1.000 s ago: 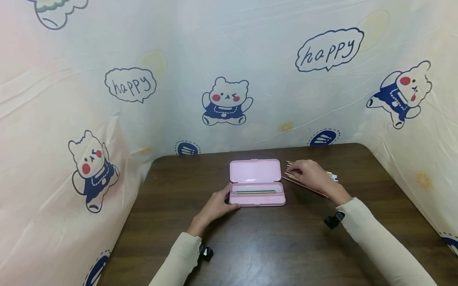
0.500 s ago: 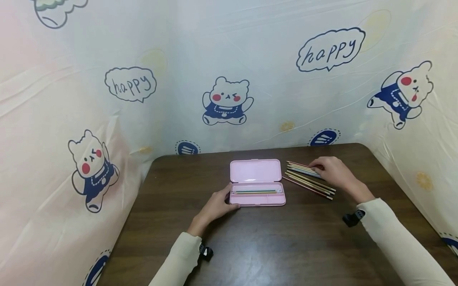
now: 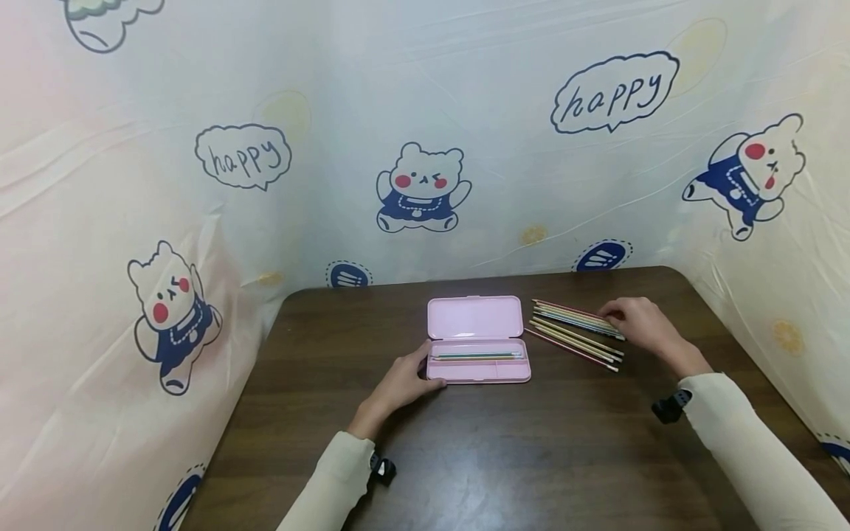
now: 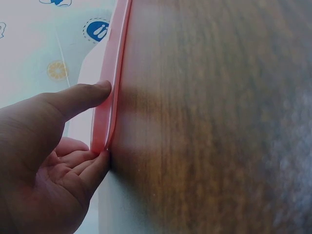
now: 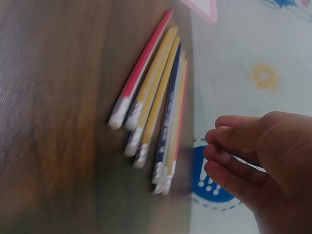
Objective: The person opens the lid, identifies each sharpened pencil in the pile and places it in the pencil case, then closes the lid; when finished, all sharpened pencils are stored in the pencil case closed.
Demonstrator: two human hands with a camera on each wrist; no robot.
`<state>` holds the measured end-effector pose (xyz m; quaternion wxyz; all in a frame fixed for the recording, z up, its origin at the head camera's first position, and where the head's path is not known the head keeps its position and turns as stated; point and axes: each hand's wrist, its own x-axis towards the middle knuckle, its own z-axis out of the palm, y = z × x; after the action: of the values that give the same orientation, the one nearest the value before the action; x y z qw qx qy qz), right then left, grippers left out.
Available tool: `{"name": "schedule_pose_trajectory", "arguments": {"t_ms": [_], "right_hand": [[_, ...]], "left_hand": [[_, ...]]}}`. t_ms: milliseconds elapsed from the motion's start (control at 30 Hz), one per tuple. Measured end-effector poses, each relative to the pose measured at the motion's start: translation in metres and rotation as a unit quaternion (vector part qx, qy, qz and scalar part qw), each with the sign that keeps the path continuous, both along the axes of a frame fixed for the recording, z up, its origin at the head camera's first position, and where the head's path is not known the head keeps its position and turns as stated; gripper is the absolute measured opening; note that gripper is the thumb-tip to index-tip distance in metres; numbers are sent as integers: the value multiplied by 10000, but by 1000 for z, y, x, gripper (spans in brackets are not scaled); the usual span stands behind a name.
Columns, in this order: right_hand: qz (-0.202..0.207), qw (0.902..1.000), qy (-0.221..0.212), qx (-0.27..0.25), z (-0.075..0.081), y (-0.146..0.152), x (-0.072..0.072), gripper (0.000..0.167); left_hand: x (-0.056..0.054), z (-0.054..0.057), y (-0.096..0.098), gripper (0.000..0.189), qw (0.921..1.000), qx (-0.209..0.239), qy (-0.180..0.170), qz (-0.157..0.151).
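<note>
1. Left hand (image 3: 401,380): thumb and fingers grip the left end of the open pink plastic pencil case (image 3: 474,318), at left of the loose pencils. Steady, light pressure here should keep the case from sliding.
2. Right hand (image 3: 640,324): fingers loosely bent, holding nothing, by the right ends of the far bundle of slim red, pale and blue wooden pencils (image 3: 571,317).
3. Recommended handling: one pencil is best pinched near its pale eraser end (image 5: 160,180) and drawn away from its neighbours; the close-lying shafts could easily roll or come up together.
4. Near group of slim yellow and dark-red wooden pencils (image 3: 578,343): lies just nearer than the bundle; best left undisturbed.
5. Slim coloured pencils in the far compartment (image 3: 477,356): lie lengthwise; additions should lie parallel.
6. Compared with half a second earlier: the right hand has shifted right, uncovering more of the far bundle; left hand and case are essentially unchanged.
</note>
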<state>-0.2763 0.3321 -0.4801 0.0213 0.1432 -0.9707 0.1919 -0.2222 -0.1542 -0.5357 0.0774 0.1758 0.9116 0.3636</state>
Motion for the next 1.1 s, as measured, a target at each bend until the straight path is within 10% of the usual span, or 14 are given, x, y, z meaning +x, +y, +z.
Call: {"name": "schedule_pose_trajectory", "arguments": {"t_ms": [1100], "right_hand": [[-311, 9980, -409, 375, -35, 15, -2, 13]], "left_hand": [[3, 3, 1, 94, 10000, -25, 41, 19]]}}
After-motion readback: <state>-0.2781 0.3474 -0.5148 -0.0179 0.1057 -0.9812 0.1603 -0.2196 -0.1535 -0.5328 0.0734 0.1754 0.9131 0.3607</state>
